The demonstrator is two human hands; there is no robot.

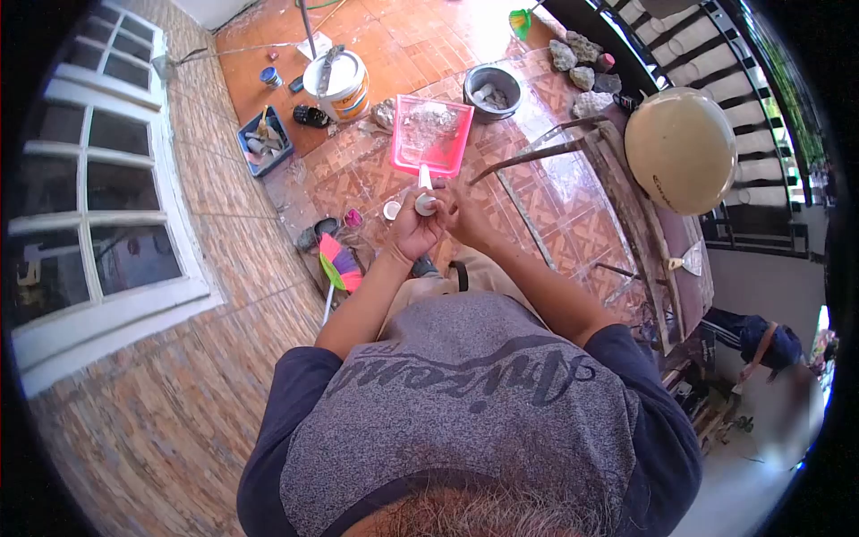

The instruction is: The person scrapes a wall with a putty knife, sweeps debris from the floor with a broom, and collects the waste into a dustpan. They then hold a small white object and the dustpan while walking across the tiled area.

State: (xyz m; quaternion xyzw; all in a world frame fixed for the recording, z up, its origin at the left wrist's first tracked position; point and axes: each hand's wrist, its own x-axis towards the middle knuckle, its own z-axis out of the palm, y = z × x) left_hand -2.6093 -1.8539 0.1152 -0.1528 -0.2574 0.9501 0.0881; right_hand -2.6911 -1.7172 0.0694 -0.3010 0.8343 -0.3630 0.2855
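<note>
A pink dustpan (429, 145) with a white handle is held out in front of my body, with pale rubble and dust in its pan. My left hand (417, 228) is wrapped round the end of that handle. Close beside it on the right, my right hand (463, 215) has its fingers bent near the handle; whether they grip anything is too small to tell. Just beyond the pan, to the right, stands a dark bucket (492, 92) with lumps inside. A white paint bucket (347, 87) with a tool lying on its lid stands to the left.
A blue crate (266, 141) of tools sits by the left wall. Rocks (582, 67) lie near the railing. A metal frame (626, 192) and a beige tank (682, 150) stand at the right. A colourful broom (340, 262) lies at lower left. Another person (771, 345) bends at far right.
</note>
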